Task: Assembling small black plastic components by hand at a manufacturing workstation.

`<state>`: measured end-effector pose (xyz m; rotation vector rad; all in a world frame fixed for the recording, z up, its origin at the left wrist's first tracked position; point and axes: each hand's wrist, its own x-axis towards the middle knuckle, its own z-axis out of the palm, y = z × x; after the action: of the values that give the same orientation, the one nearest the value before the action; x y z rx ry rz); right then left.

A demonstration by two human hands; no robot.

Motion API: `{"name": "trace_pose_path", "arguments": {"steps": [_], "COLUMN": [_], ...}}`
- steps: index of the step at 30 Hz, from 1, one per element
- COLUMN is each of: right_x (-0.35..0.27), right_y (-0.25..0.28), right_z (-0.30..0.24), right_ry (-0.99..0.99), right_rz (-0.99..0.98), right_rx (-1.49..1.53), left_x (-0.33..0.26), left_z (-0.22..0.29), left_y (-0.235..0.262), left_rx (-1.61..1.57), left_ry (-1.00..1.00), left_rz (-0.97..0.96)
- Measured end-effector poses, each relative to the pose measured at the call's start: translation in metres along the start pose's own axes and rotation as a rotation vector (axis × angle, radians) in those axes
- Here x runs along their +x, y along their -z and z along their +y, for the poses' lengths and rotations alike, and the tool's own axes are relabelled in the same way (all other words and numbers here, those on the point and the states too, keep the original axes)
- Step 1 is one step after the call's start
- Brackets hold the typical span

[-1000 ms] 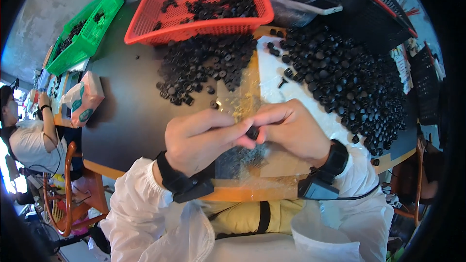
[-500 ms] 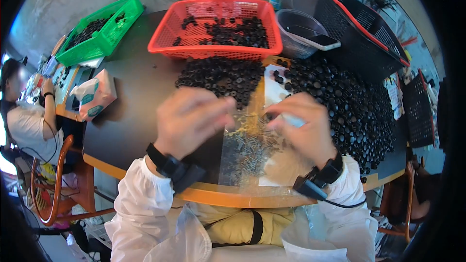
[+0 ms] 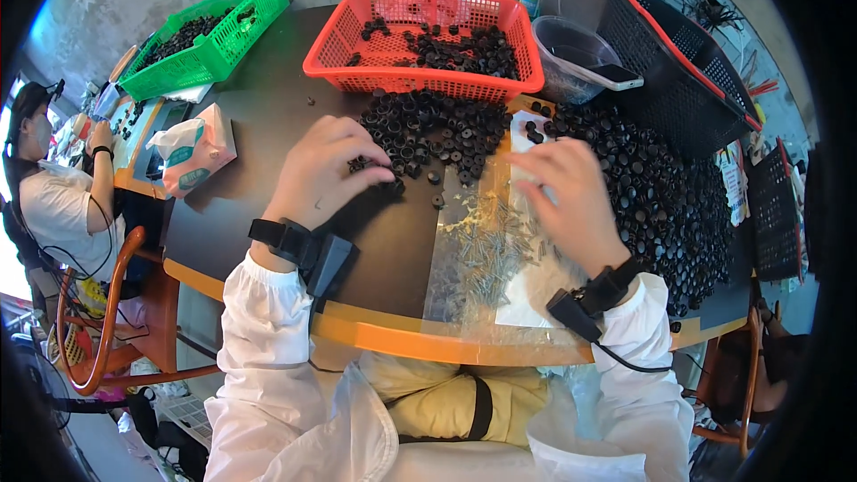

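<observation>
My left hand (image 3: 328, 165) is over the dark tabletop at the left edge of a pile of small black ring-like parts (image 3: 428, 129). Its fingers curl toward the thumb, with small black parts (image 3: 361, 163) between them. My right hand (image 3: 571, 192) hovers above the right side of a scatter of thin metal screws or pins (image 3: 486, 245). Slightly blurred, its fingers are apart and no object shows in them. The metal pieces lie on a clear plastic sheet (image 3: 439, 281) and beside white paper (image 3: 527, 299). To the right spreads a large heap of round black caps (image 3: 656, 205).
A red basket (image 3: 428, 80) with black parts stands behind the pile. Beside it are a clear tub (image 3: 562, 54), a phone (image 3: 616, 78) and a black basket (image 3: 669, 62). Leftward are a tissue pack (image 3: 201, 152), a green basket (image 3: 210, 58) and a seated person (image 3: 62, 196).
My left hand has moved left, away from the metal pieces to the black ring pile's edge. My right hand has risen slightly and its fingers have spread. The view has shifted a little.
</observation>
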<state>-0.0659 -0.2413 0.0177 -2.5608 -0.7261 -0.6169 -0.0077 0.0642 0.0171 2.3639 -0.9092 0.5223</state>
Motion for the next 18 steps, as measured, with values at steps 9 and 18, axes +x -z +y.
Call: {"name": "trace_pose_path", "arguments": {"steps": [9, 18], "right_x": [0.014, 0.013], "right_y": [-0.032, -0.036], "right_z": [-0.015, -0.014], "right_ry": [0.085, 0.072], "right_rz": [-0.042, -0.018], "right_rx": [0.058, 0.008], "left_x": [0.0, 0.002], "left_z": [0.002, 0.015], "left_y": [-0.001, -0.007], "left_rx": [0.022, -0.009], "left_ry": [-0.107, -0.137], "left_rz": [-0.147, -0.143]}}
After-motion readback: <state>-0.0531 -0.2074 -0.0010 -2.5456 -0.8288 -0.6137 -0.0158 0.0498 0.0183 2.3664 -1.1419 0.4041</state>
